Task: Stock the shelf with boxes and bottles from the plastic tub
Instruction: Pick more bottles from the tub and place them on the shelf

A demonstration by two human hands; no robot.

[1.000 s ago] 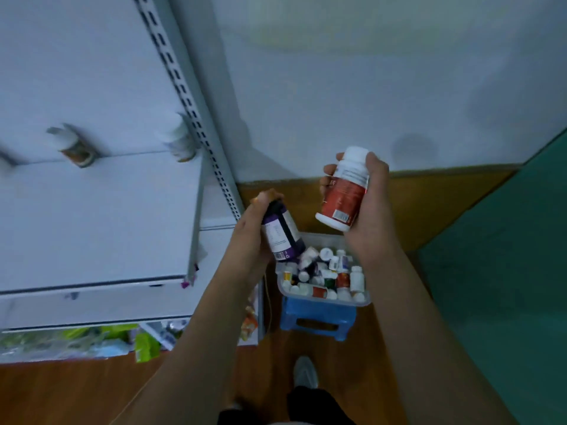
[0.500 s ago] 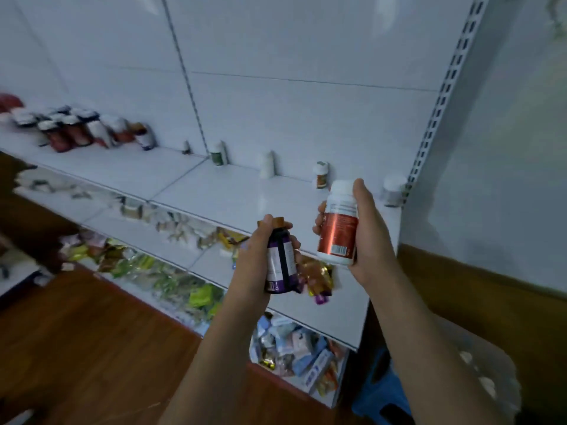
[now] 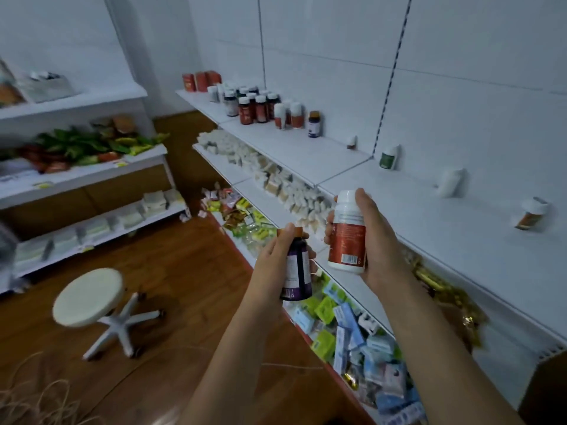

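Bottles are in both hands: the left hand [image 3: 277, 259] grasps a purple bottle [image 3: 297, 276], the right hand [image 3: 376, 240] a red-labelled bottle [image 3: 346, 237], both upright. The shelf [image 3: 429, 216] lies just right and ahead, nearer the right hand.

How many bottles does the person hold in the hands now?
2: a dark purple-labelled bottle in the left hand, and a white red-labelled bottle in the right hand.

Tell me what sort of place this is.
Probably a small shop or pharmacy stockroom: white wall shelving lined with supplement bottles, lower tiers of packaged goods, and a rolling stool on the wooden floor.
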